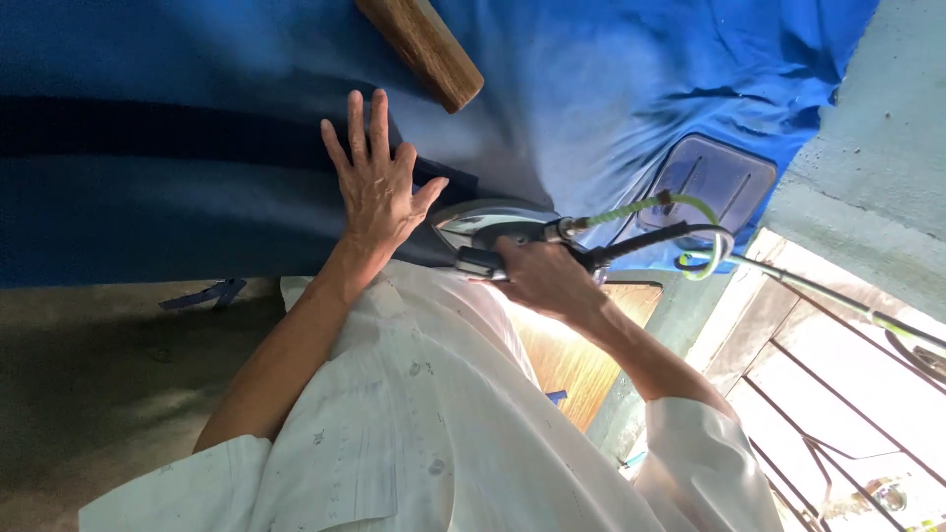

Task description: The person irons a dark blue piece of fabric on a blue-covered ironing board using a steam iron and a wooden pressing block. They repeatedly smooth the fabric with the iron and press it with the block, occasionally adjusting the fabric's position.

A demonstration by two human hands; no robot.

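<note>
Silver iron (pixel 488 225) with black handle, green hose, on dark cloth (pixel 197 187)

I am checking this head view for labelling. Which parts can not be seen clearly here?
- Handle of the iron: covered by the right hand.
- Dark garment: cut by the left edge, partly under the left hand.
- Wooden block: cut by the top edge.
- Iron's hoses: far ends leave the frame on the right.
</note>
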